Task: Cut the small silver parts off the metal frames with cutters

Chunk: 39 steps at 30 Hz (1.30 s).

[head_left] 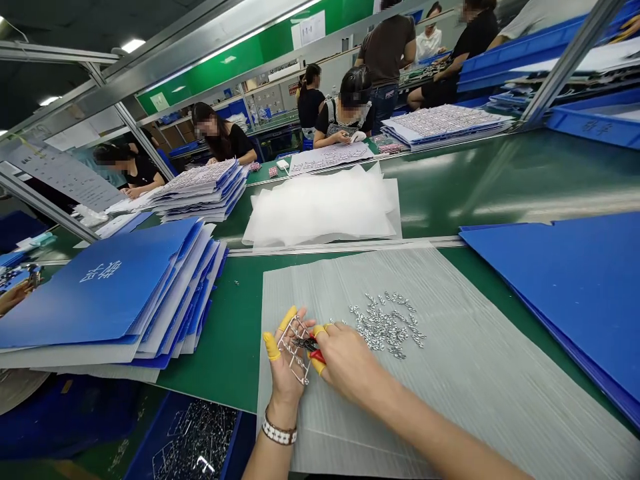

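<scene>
Green bench (235, 360) in a busy workshop, several co-workers (345, 113) seated at the far side. Grey sheet (480, 373) covers the middle of the bench. Wire frame (295, 362) is over the sheet's left part, in the left hand (286, 385): palm up, fingers half curled, frame lying across them. Right hand (350, 363) is closed around red-handled pliers (318, 356), nose at the frame; too small to tell if it grips a link. Yellow finger cots (271, 346) on both hands, banded bracelet (280, 431) on left wrist.

Loose pile of small metal links (383, 327) on the sheet, just beyond the right hand. Stack of blue folders (115, 280) to the left, blue boards (565, 280) to the right, white sheets (320, 210) behind. Blue bin (243, 443) below bench edge, lower left, holds metal parts (195, 433).
</scene>
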Each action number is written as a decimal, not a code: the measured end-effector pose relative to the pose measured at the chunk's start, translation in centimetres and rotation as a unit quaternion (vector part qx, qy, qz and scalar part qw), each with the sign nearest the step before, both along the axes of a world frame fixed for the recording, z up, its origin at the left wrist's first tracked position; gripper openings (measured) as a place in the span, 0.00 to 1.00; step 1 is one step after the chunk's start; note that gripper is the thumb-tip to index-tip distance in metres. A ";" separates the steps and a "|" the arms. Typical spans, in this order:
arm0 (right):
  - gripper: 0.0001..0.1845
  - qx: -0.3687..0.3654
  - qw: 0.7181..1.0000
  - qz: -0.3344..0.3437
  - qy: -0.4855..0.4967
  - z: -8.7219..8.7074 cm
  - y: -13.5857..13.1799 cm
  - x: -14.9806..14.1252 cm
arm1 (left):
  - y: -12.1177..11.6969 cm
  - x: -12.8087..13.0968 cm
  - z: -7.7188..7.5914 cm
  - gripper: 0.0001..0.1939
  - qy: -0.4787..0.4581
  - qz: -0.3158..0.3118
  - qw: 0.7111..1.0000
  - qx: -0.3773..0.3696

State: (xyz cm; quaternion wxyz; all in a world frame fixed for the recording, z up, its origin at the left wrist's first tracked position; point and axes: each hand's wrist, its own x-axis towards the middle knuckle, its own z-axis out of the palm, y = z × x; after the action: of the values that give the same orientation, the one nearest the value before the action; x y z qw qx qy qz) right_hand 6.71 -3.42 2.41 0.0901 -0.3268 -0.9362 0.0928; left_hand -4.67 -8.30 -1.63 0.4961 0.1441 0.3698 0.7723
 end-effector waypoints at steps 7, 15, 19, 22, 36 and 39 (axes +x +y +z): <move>0.09 -0.006 0.999 0.013 -0.035 0.6 0.3 -0.3 | -0.1 0.1 -0.6 0.39 0.040 -0.025 0.999 -0.003; 0.09 -0.001 1.000 0.017 -0.021 1.0 0.1 -0.3 | -0.4 0.1 -0.9 0.37 0.044 -0.033 0.998 0.004; 0.08 0.008 0.999 0.021 -0.032 1.1 0.1 -0.3 | -0.4 0.1 -0.9 0.37 0.055 -0.033 0.998 0.004; 0.08 0.013 0.999 0.026 -0.037 1.1 0.1 -0.4 | -0.5 0.0 -0.9 0.38 0.065 -0.033 0.997 -0.002; 0.12 0.009 0.997 0.024 -0.068 2.7 0.8 0.1 | -0.5 0.2 -0.5 0.38 0.056 -0.041 0.998 -0.007; 0.12 0.004 0.997 -0.003 -0.075 3.1 1.4 0.5 | -0.4 0.5 -0.3 0.38 0.048 -0.037 0.998 -0.007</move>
State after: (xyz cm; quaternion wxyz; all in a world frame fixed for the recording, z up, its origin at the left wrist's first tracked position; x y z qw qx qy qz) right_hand 7.21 -2.03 5.48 0.0212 -0.3354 -0.9396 0.0643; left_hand -4.21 -8.67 -1.89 0.5071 0.1917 0.3928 0.7428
